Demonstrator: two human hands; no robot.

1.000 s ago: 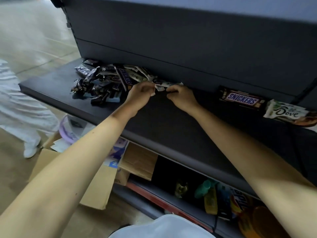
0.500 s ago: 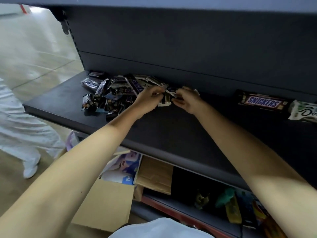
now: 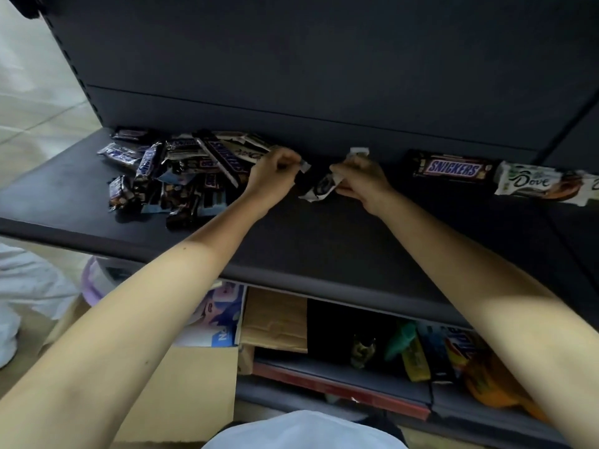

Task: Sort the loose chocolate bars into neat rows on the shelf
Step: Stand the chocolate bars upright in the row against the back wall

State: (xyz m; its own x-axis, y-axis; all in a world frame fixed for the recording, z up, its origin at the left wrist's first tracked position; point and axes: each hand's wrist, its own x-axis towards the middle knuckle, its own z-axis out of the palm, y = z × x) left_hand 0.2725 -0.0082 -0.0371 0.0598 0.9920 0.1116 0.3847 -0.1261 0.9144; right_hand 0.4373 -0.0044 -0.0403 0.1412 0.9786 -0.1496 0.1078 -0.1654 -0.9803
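A loose pile of chocolate bars lies at the back left of the dark shelf. My left hand is closed at the pile's right edge, pinching the end of a white-and-dark wrapped bar. My right hand grips the other end of that same bar, and a second white wrapper end sticks up behind its fingers. Further right along the back wall lie a Snickers bar and a white Dove bar, end to end.
The shelf's back panel rises right behind the bars. Below the shelf are an open cardboard box, flat cardboard and coloured packets on a lower shelf. A person in white stands at the left.
Both hands have drawn a white-and-dark bar out of the pile's right edge and now hold it stretched between them, a little right of the pile. The camera has moved closer.
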